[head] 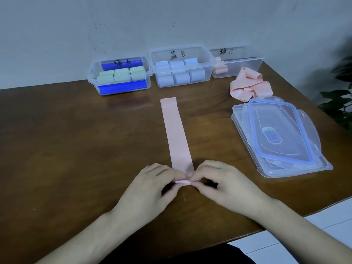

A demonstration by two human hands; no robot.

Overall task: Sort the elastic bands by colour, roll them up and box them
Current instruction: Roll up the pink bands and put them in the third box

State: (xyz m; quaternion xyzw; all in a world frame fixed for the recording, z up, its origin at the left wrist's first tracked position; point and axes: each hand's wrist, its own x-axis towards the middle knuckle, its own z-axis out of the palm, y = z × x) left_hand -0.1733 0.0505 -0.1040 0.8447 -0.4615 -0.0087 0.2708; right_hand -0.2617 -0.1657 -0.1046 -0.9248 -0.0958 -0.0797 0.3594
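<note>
Head view: three clear boxes along the top. Left box [120, 75] holds green rolls, middle box [182, 66] blue rolls, right box [238, 61] two pink rolls. Centre frame, my left hand [152, 184] and right hand [224, 184] pinch the rolled near end of one pink band [176, 132] flat on the counter [76, 140]; fingers curled.

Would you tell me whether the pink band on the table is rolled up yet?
Barely: only the pink band's near end is rolled, pinched by both hands; the rest lies flat.
</note>
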